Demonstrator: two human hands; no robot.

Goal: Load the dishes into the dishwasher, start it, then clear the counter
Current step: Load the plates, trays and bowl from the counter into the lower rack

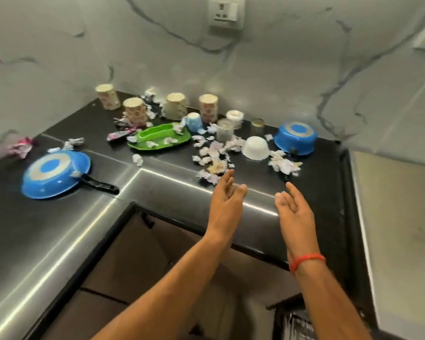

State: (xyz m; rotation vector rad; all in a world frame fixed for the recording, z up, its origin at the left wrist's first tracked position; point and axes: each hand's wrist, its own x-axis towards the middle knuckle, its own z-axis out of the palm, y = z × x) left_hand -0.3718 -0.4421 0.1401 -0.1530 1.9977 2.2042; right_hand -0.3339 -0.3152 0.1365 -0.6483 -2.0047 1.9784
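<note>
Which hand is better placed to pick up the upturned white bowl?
Probably the right hand: open, it reaches out nearer the white bowl. The left hand, also open, points at the paper scraps.

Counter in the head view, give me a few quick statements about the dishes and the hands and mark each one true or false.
1. Both hands, left hand and right hand, hold nothing. True.
2. The blue frying pan lies upside down. True.
3. The white bowl stands upright, full of food. False: it is turned over, base up.
4. The green tray sits inside the blue pot. False: they lie apart on the counter.
5. Crumpled paper scraps litter the counter. True.
</note>
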